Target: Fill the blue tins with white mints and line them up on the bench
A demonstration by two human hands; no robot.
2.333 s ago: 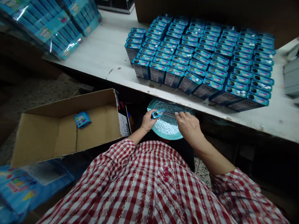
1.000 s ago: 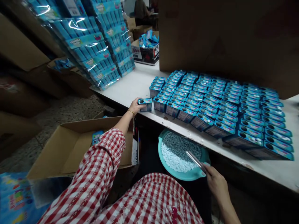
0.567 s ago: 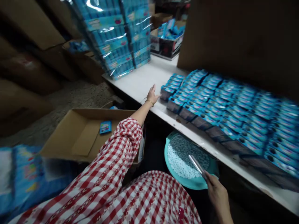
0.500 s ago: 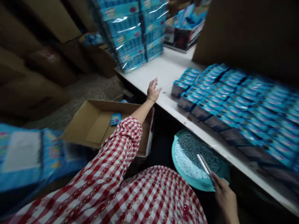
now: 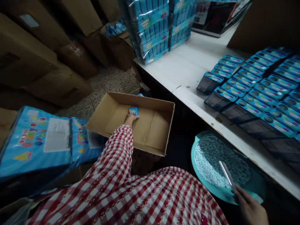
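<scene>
My left hand (image 5: pixel 132 116) reaches down into a shallow open cardboard box (image 5: pixel 161 129), its fingers closed on a small blue packet (image 5: pixel 133 110) at the box floor. The fingers partly cover the packet. In my right hand (image 5: pixel 252 207) is a narrow, shiny metal scoop (image 5: pixel 227 173), gripped by its handle end. The scoop points up and left over a turquoise basin (image 5: pixel 195 162), which holds many small white pieces (image 5: pixel 206 165). Part of the basin lies in the shade of the table edge.
Rows of blue slim boxes (image 5: pixel 249 90) stand on the white table (image 5: pixel 174 67) at right. Wrapped blue stacks (image 5: pixel 152 34) rise at its far left corner. A printed blue package (image 5: pixel 35 140) lies at left; large cartons (image 5: pixel 28 62) stand behind on the speckled floor (image 5: pixel 105 79).
My left hand has moved from above the table edge down into the cardboard box, onto the blue packet. My right hand still holds the scoop over the basin. The view has shifted left.
</scene>
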